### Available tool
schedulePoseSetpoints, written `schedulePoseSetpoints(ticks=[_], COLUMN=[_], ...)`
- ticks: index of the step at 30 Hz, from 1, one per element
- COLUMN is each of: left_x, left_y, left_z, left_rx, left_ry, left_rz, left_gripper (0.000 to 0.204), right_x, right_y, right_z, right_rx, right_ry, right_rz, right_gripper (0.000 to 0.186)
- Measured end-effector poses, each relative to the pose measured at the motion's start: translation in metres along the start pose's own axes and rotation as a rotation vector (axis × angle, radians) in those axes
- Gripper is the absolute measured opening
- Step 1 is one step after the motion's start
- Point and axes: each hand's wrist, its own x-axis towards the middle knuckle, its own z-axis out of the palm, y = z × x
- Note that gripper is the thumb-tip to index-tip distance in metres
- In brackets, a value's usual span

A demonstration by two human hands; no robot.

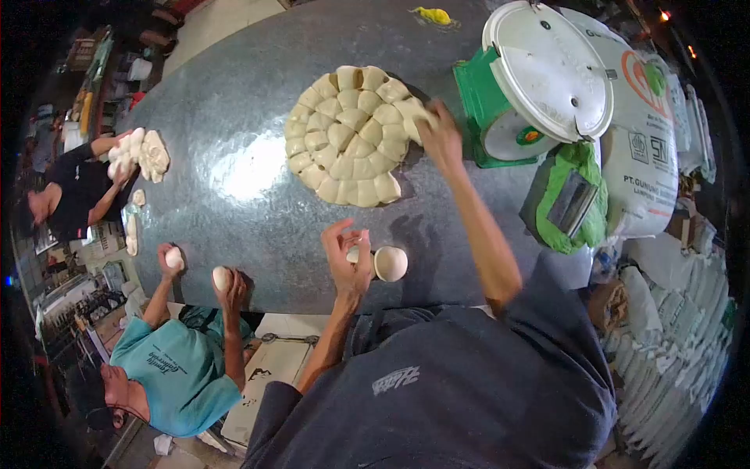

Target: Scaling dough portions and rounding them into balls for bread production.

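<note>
A round slab of pale dough (344, 134), cut into many chunky pieces, lies on the dark grey table. My right hand (442, 141) reaches to its right edge, fingers closed on a dough piece (414, 119) there; motion blurs the fingertips a little. Closer to my body, my left hand (349, 259) is cupped with its fingers apart. A smooth dough ball (391, 264) rests on the table just right of it. Another bit of dough (353, 255) shows between the left thumb and fingers, partly hidden; whether the hand touches it is unclear.
A green scale (478, 109) with a round white pan (551, 70) stands right of the slab. Below it, a metal scraper (574, 207) lies on green cloth or plastic (590, 227). A large white sack (641, 156) sits beyond. Two co-workers handle dough at the left.
</note>
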Motion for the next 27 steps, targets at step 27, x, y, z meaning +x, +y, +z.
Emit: schedulePoseSetpoints(ticks=[27], left_x=[-0.033], left_y=[-0.133], left_z=[-0.092], left_rx=[0.69], left_ry=[0.246], left_rz=[0.208], left_gripper=[0.051], right_x=[-0.249], right_y=[0.026], right_z=[-0.081], right_rx=[-0.545], right_ry=[0.162], right_rz=[0.307], right_gripper=[0.04])
